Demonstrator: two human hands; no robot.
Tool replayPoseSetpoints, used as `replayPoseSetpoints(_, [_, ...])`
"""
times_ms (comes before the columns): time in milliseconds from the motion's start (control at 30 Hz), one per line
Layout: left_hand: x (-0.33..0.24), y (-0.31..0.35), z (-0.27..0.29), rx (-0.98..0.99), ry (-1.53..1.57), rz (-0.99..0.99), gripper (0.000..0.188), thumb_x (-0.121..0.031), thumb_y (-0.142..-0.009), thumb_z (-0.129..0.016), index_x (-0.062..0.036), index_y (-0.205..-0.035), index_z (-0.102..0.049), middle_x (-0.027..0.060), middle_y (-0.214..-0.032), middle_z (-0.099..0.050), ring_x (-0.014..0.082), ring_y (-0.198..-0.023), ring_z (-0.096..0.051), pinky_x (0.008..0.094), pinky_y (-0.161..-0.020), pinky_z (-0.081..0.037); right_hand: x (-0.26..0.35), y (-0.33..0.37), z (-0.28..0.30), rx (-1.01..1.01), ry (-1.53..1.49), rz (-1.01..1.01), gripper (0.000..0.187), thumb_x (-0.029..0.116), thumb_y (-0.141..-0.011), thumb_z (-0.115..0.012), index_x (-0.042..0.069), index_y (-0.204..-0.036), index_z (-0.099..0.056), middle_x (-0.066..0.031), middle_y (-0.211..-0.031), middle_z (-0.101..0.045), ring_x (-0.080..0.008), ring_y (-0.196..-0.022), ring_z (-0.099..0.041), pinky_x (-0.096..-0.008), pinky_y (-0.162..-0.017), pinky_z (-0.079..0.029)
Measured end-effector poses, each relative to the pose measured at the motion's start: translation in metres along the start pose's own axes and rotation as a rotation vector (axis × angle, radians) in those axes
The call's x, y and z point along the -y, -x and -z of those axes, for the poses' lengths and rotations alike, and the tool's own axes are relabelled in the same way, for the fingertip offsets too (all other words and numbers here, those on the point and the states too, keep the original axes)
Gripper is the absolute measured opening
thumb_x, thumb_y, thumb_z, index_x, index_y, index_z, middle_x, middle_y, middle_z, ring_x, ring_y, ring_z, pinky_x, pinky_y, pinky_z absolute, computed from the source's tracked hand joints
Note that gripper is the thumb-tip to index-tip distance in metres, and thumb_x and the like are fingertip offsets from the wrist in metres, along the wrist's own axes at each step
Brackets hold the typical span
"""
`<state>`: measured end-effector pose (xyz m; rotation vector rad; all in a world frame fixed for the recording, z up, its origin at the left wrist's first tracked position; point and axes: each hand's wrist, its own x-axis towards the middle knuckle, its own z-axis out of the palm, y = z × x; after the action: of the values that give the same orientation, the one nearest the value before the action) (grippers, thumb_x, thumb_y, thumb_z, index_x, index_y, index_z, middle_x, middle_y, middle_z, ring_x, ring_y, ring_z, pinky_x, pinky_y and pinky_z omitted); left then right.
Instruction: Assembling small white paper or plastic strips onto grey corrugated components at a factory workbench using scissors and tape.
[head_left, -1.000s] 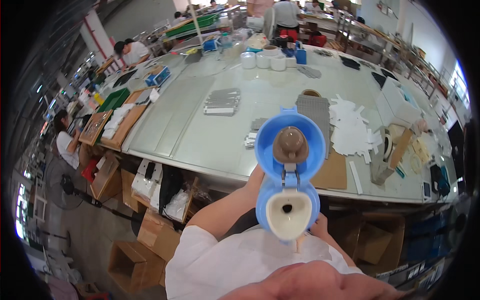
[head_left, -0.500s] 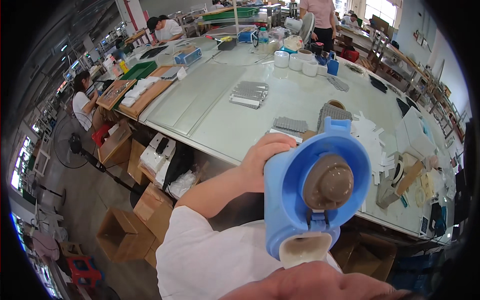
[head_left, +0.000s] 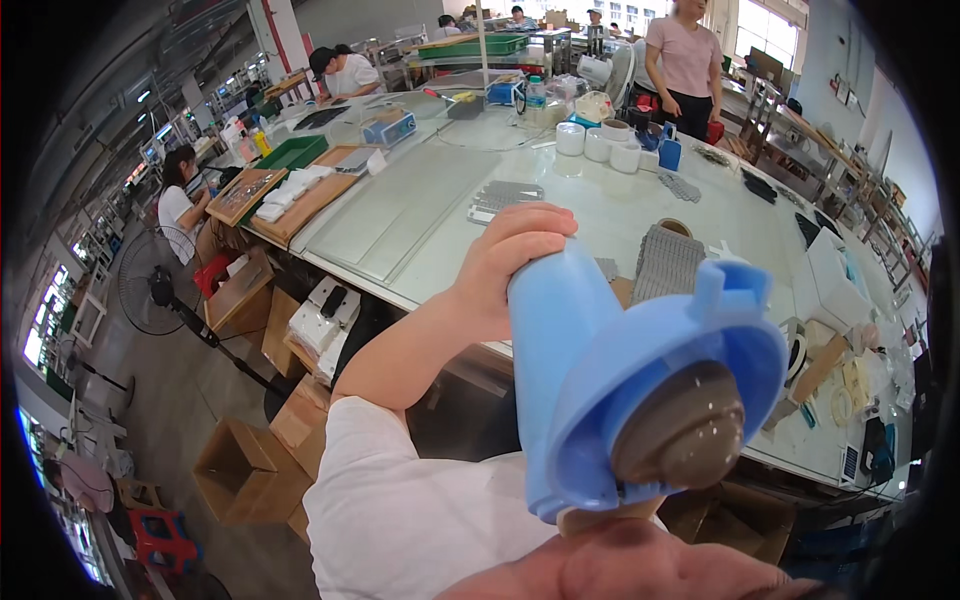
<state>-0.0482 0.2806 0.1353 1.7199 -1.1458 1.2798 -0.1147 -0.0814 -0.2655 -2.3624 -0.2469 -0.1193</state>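
Note:
My left hand [head_left: 508, 262] is wrapped around the lower body of a light-blue water bottle [head_left: 560, 325]. The bottle is tipped up steeply, its base end away from me and its mouth end against me. Its hinged flip lid [head_left: 765, 345] hangs wide open, showing a blue inside and a rounded brown stopper [head_left: 690, 425]. The spout is mostly hidden beneath the lid. My right hand does not appear in the picture.
Beyond the bottle stretches a pale worktable [head_left: 590, 205] with grey strip stacks [head_left: 670, 265], white rolls [head_left: 597, 147] and a white foam box [head_left: 832, 280]. Cardboard boxes [head_left: 240, 460] and a standing fan [head_left: 160, 285] are at left. A person in pink [head_left: 685, 55] stands at the far side.
The bottle has tipped up further, its base rising with my left hand, so more of its side shows. The open lid has swung slightly right and down.

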Motion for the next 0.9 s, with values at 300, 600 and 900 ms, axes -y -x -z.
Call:
replayPoseSetpoints(300, [0.001,-0.021,0.026,0.021,-0.161,-0.139,0.062,-0.012,-0.072,-0.085,-0.0109,-0.126,-0.053,0.0134,-0.126,-0.061,0.0351,-0.115,-0.061,0.0454,-0.095,-0.05,0.004,-0.004,0.0,0.014,-0.014,0.007,0.014,0.016,-0.086,-0.067,0.006,-0.094,-0.073,-0.014,-0.09,-0.072,-0.0322,-0.083,-0.07,-0.0398,-0.074,-0.055])
replayPoseSetpoints(600, [0.0,-0.035,0.028,0.029,-0.168,-0.179,0.059,-0.012,-0.071,-0.086,-0.012,-0.122,-0.056,0.0114,-0.125,-0.062,0.0346,-0.116,-0.06,0.045,-0.097,-0.049,0.007,-0.003,0.002,0.031,-0.01,-0.001,0.014,0.015,-0.087,-0.067,0.006,-0.095,-0.073,-0.014,-0.09,-0.071,-0.0323,-0.083,-0.07,-0.0398,-0.075,-0.056])
replayPoseSetpoints(900, [0.005,-0.046,0.027,0.034,-0.171,-0.222,0.061,-0.013,-0.071,-0.086,-0.0127,-0.124,-0.056,0.0117,-0.126,-0.061,0.035,-0.118,-0.059,0.0452,-0.098,-0.049,0.004,-0.002,0.003,0.014,-0.027,-0.006,0.014,0.016,-0.086,-0.067,0.005,-0.095,-0.073,-0.0146,-0.089,-0.071,-0.0327,-0.082,-0.07,-0.0407,-0.074,-0.056])
